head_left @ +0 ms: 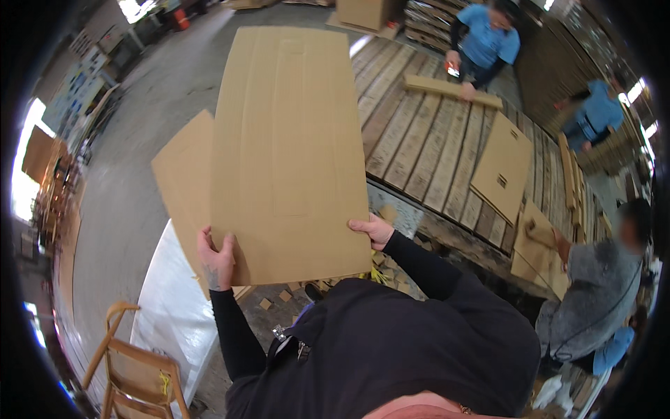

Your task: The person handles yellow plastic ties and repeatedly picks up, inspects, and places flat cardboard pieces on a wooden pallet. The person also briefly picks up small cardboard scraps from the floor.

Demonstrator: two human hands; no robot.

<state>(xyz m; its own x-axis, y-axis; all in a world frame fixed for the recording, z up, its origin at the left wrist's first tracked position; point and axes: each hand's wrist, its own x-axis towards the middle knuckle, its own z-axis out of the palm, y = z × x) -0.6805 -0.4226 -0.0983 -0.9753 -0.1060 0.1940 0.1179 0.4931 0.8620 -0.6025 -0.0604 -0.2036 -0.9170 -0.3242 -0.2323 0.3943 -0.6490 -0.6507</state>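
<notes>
A large tan cardboard sheet (293,153) with faint crease lines stands tilted away in front of me. My left hand (218,260) is closed on its lower left edge, thumb and fingers partly over the border. At the lower right edge my right hand (377,230) grips the same sheet, thumb on the near face and the other fingers mostly hidden behind. Another cardboard sheet (183,164) shows behind it on the left, partly covered. It overlaps a shiny white surface (174,293) beside my left forearm.
A wooden chair (139,363) stands at the lower left. Small cardboard scraps (285,296) litter the floor below. To the right, a slatted wooden table (419,140) bears slotted cardboard pieces (502,167). Several people work around it, one handling a long cardboard strip (433,85).
</notes>
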